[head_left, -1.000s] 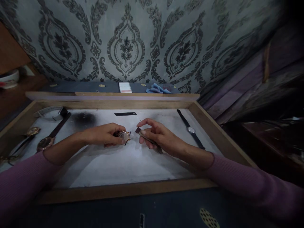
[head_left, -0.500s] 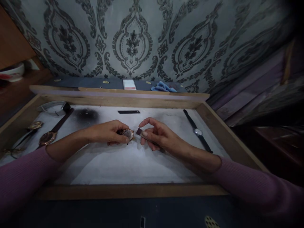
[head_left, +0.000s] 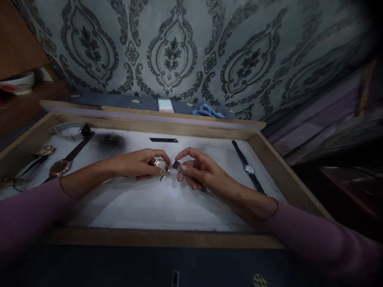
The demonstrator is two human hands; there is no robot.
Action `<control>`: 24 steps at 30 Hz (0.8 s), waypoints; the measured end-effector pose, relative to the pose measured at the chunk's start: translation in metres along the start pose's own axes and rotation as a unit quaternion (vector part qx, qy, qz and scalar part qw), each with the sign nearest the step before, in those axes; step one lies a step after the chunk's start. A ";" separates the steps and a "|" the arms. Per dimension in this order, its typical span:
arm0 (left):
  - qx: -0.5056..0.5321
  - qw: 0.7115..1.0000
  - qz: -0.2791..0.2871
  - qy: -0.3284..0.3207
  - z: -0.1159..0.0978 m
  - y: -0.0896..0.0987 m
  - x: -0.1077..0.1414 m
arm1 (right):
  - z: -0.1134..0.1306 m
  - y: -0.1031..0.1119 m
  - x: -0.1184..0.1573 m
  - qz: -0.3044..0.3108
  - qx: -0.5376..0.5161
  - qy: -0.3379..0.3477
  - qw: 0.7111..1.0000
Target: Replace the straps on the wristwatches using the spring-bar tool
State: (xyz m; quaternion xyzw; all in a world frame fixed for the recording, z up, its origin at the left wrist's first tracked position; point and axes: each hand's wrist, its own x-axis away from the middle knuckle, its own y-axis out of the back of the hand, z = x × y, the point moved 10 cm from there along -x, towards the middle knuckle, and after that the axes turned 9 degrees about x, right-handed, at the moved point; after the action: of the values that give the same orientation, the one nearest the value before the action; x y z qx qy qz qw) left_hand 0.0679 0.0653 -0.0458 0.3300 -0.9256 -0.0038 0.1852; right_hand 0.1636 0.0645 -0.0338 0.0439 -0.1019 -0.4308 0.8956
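My left hand [head_left: 140,162] is closed on a gold-rimmed watch case [head_left: 161,165], its round face tilted up between thumb and fingers. A thin dark piece sticks out below the case. Just to the right, my right hand [head_left: 199,169] pinches a dark brown strap [head_left: 176,164] between thumb and fingers, its squared end pointing at the case. A small gap separates strap end and case. Most of the strap is hidden by my right hand. Both hands are above the white bottom of a shallow wooden tray [head_left: 167,238].
A black blade-shaped strip [head_left: 163,140] lies near the tray's back edge. A black-strapped watch [head_left: 249,169] rests at right. At left are a brown watch [head_left: 60,167], a grey-strapped watch [head_left: 67,129] and a gold one [head_left: 44,150]. A blue cloth [head_left: 208,111] lies behind the tray.
The camera view has shifted slightly. My left fingers and the watch case have turned a little, with the case's face now angled differently. My right hand keeps its pinch on the strap.
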 end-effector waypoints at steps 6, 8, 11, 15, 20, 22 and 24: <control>-0.049 0.997 -0.013 -0.053 -0.015 -0.010 -0.001 | 0.005 0.002 0.001 -0.006 0.014 0.019 1.000; -0.056 0.996 -0.019 -0.070 -0.020 -0.014 -0.002 | 0.007 0.001 0.001 -0.007 0.020 0.030 0.999; -0.034 0.998 -0.025 -0.056 -0.019 -0.016 -0.003 | 0.007 0.000 0.001 -0.003 0.026 0.035 0.999; -0.021 0.999 -0.028 -0.035 -0.015 -0.016 -0.002 | 0.008 -0.003 0.001 0.008 0.034 0.041 0.999; -0.016 0.999 -0.031 -0.033 -0.014 -0.014 -0.003 | 0.011 -0.002 0.002 0.009 0.037 0.053 0.998; -0.006 0.999 -0.029 -0.039 -0.014 -0.014 -0.004 | 0.010 -0.003 0.001 0.011 0.035 0.055 0.998; 0.002 0.999 -0.030 -0.045 -0.014 -0.013 -0.004 | 0.009 -0.003 0.001 0.013 0.035 0.054 0.998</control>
State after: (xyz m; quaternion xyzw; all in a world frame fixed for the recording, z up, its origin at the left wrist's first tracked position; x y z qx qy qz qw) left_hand 0.0838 0.0594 -0.0356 0.3573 -0.9228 -0.0224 0.1424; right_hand 0.1600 0.0617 -0.0255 0.0975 -0.0690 -0.4120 0.9033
